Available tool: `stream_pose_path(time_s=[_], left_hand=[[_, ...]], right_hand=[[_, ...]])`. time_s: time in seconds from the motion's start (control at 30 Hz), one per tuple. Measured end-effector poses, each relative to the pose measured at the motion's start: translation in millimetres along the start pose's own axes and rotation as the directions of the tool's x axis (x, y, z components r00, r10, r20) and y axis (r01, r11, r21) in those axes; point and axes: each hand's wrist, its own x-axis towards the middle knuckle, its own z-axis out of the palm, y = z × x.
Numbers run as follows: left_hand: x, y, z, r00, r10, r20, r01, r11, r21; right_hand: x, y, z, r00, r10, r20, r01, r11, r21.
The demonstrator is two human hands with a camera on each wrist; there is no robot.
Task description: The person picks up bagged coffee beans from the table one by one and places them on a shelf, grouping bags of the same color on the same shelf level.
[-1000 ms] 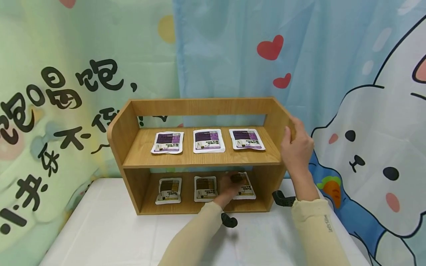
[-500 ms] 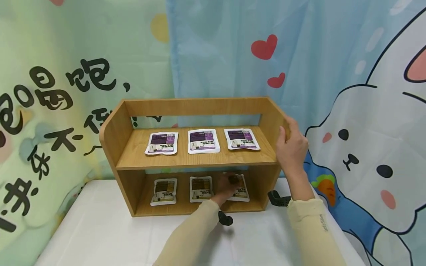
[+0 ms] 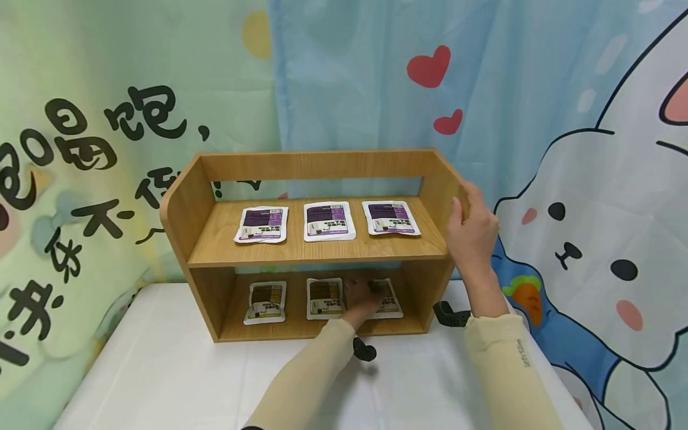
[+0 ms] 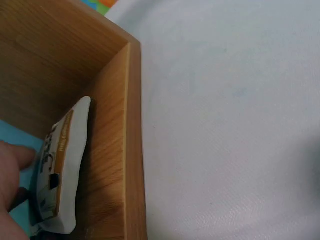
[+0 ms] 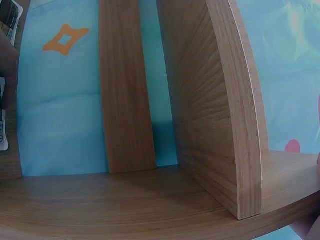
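In the head view, a two-tier wooden shelf stands on a white-covered table. My left hand reaches into its lower tier, beside the rightmost white pouch with a brown label, and overlaps its left part. The left wrist view shows thumb and fingers right by the face of that pouch; the other fingertips are out of sight. My right hand grips the shelf's right side panel, with the thumb on the front edge. At the far left of the right wrist view, part of the left hand shows.
Two more brown-labelled pouches, a left one and a middle one, lie in the lower tier. Above them, a row of purple-labelled pouches lies on the upper tier. A printed curtain hangs behind. Black camera mounts sit at the wrists.
The head view has shifted a little. The rightmost lower pouch has moved slightly left on its shelf, with my left hand staying beside it. My right hand keeps its place on the side panel.
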Motion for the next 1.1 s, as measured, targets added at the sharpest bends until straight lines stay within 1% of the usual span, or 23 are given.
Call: stream_pose_path(time_s=[0.13,0.2,0.27,0.37,0.47,0.5,0.57,0.7,0.8,0.87,0.93,0.97,1.03,1.1], left_hand=[[-3.2,2.7,-9.0,0.999,-0.036,0.003,0.036,0.998,0.043],[-2.9,3.1,-10.9,0.999,-0.039,0.001,0.039,0.998,0.039],[-0.7,2.3,-10.1,1.0,-0.023,0.003,0.023,0.999,0.044],[2.0,1.0,-8.0,1.0,0.022,-0.013,-0.022,0.999,0.037],[3.3,-0.2,-5.5,0.999,0.045,-0.027,-0.044,0.998,0.038],[3.0,0.0,-5.3,0.999,0.044,-0.026,-0.043,0.998,0.038],[1.2,1.9,-5.8,0.999,0.037,-0.03,-0.036,0.999,0.022],[-6.9,10.0,-8.4,0.999,-0.006,-0.04,0.006,1.0,0.009],[-14.3,15.0,-15.1,0.997,-0.045,-0.066,0.046,0.999,0.016],[-19.6,20.5,-20.6,0.996,-0.053,-0.07,0.055,0.998,0.028],[-23.1,25.2,-26.1,0.997,-0.04,-0.064,0.042,0.999,0.033],[-24.1,27.1,-28.9,0.998,-0.02,-0.059,0.023,0.998,0.051],[-26.2,30.0,-35.4,0.998,0.035,-0.046,-0.031,0.997,0.076],[-27.2,29.4,-41.8,0.996,0.083,-0.032,-0.08,0.994,0.074]], right_hand=[[1,-1,3,1.0,0.004,0.003,-0.004,1.0,-0.004],[2,-2,4,1.0,0.007,0.009,-0.007,1.0,-0.001],[2,-3,5,1.0,0.002,0.01,-0.002,1.0,0.002],[3,-4,5,1.0,0.0,0.01,0.0,1.0,0.001],[3,-4,4,1.0,-0.001,0.006,0.001,1.0,-0.003],[3,-4,3,1.0,-0.001,0.007,0.001,1.0,-0.003],[3,-4,3,1.0,-0.002,0.006,0.002,1.0,-0.003],[1,-1,0,1.0,-0.008,0.002,0.008,1.0,0.001],[-2,-1,2,1.0,-0.006,-0.001,0.006,1.0,0.001],[-3,0,2,1.0,-0.003,-0.003,0.003,1.0,-0.007],[-3,0,2,1.0,-0.003,-0.009,0.002,1.0,-0.017],[-2,1,2,1.0,-0.003,-0.011,0.003,1.0,-0.022],[-1,2,3,1.0,-0.006,-0.014,0.006,1.0,-0.026],[0,2,3,1.0,-0.013,-0.012,0.013,1.0,-0.027]])
